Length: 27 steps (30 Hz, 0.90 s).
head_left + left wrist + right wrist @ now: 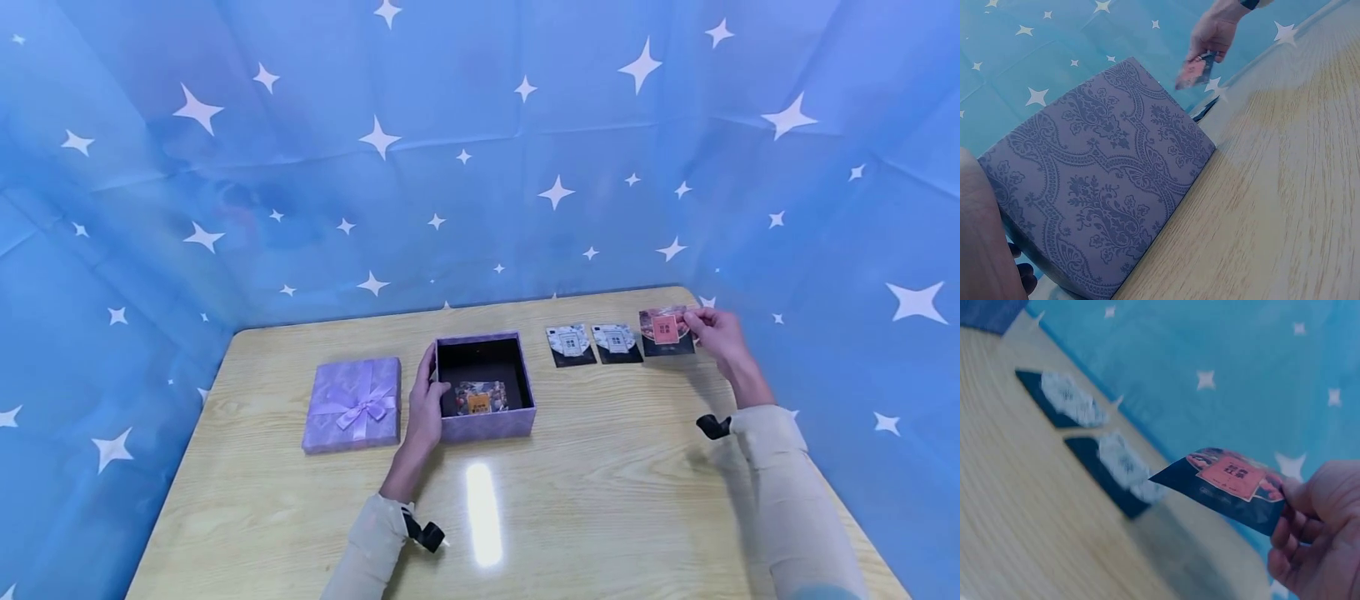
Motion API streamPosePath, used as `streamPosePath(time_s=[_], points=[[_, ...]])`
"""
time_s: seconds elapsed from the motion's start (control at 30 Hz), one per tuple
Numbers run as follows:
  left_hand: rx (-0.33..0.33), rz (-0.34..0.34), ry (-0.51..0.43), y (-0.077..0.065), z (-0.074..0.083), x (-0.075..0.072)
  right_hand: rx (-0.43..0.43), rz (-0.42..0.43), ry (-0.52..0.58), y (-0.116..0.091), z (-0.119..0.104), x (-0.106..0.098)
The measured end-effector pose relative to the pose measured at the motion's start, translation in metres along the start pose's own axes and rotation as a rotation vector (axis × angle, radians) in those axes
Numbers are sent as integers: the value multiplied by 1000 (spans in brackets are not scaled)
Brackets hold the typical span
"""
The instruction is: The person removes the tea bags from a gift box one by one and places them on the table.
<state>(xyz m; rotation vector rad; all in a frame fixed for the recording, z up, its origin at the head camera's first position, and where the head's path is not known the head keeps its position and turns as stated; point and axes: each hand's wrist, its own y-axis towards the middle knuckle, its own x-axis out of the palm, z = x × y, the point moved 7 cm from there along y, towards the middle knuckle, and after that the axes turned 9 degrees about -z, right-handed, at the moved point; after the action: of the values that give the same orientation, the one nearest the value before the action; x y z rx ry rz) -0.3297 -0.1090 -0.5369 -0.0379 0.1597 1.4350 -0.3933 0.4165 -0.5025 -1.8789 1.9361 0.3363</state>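
Observation:
My left hand [426, 408] grips the left wall of an open purple box [487, 428], its thumb reaching over the rim. Inside the box lies a sachet with an orange label [480, 398]. My right hand [718, 337] pinches the right edge of a flat sachet with a red label [663, 330], between thumb and fingers; the right wrist view shows this sachet [1225, 484] held above the table. Two sachets with white-and-black fronts lie to its left, one nearer the box [572, 345] and one nearer my right hand [617, 343]. The left wrist view shows the patterned box side [1104, 169].
A purple lid with a ribbon bow [356, 404] lies left of the box, close to my left hand. The wooden table [600, 500] ends at the back against a blue star-patterned curtain [465, 100]. A bright reflection marks the table in front of the box.

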Motion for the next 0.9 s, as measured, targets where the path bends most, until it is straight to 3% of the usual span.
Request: streamPosePath(time_s=[0.2,0.47,0.67,0.9], points=[[3,-12,-16,-1,1,-1,79,-39,-10,13,29,-4],[5,-10,-9,-1,-1,-1,123,-63,-74,26,47,-7],[11,-9,-3,-1,-1,-1,120,-71,-223,33,49,-6],[22,-13,-5,0,-1,-1,126,-79,-303,35,45,-1]])
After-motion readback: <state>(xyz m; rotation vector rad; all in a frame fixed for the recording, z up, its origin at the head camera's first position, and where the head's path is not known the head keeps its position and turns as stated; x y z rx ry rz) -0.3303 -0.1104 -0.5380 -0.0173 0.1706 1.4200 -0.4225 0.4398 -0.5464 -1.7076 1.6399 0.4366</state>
